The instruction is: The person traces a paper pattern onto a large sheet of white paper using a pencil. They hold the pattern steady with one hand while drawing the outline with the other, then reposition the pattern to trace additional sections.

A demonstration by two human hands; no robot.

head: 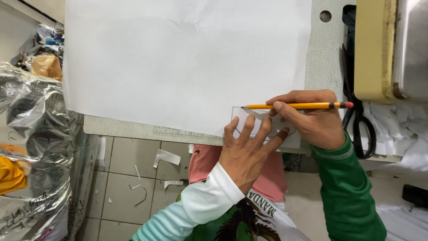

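Hiding most of the template (267, 127) at lower centre, the left hand (247, 151) presses it with spread fingers onto the paper (187, 58); the right hand (314, 118) grips a pencil (294, 106) just above.

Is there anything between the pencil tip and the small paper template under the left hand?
Nothing visible. The pencil in the right hand reaches the template edge; left hand fingers press beside it.

Single head-worn camera, looking steeply down from above, close over table (321, 53) edge. Table fills 12 o'clock, tiled floor (129, 169) at 7 o'clock, wearer's own torso at 6 o'clock.
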